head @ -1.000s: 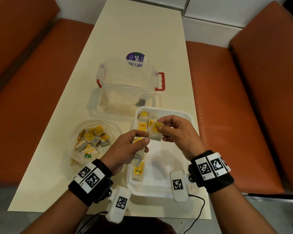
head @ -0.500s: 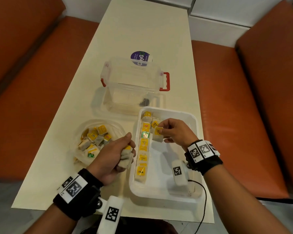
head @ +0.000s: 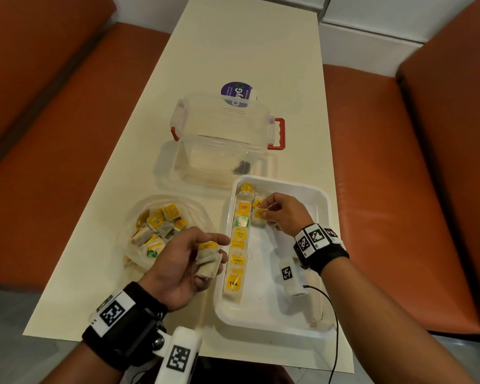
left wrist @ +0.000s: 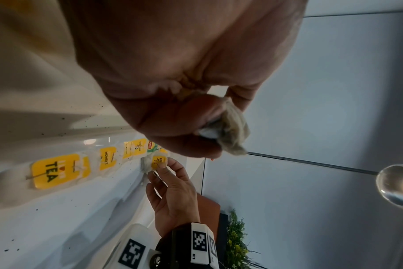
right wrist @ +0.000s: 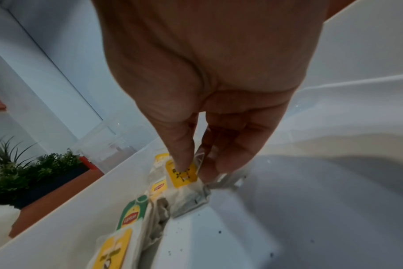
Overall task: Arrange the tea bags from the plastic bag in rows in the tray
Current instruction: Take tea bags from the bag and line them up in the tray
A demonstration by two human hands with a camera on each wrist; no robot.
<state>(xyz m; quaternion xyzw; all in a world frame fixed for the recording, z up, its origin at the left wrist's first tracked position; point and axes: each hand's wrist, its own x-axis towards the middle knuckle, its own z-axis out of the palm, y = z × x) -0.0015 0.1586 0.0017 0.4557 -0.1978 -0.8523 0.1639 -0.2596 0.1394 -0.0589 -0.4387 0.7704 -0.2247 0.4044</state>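
A white tray [head: 311, 325] sits at the table's near right, with a row of yellow-tagged tea bags [head: 239, 245] along its left wall. My right hand [head: 269, 213] pinches a tea bag [head: 260, 216] by its yellow tag [right wrist: 181, 172], low in the tray beside the row's far end, where another bag lies. My left hand [head: 205, 256] hovers just left of the tray, fingers curled round a small bundle of tea bags [head: 208, 260], also seen as crumpled tea bags [left wrist: 230, 127]. The clear plastic bag [head: 161, 231] with several more tea bags lies to the left.
A clear lidded box [head: 222, 137] with red latches stands just beyond the tray, a purple round sticker [head: 237, 91] behind it. Orange bench seats [head: 385, 189] flank the cream table [head: 233, 37]. A wrist camera cable [head: 334, 328] trails over the tray's near right corner.
My right hand carried its tea bag from above the tray down beside the row's far end. My left hand drew back to the left of the tray with its bundle.
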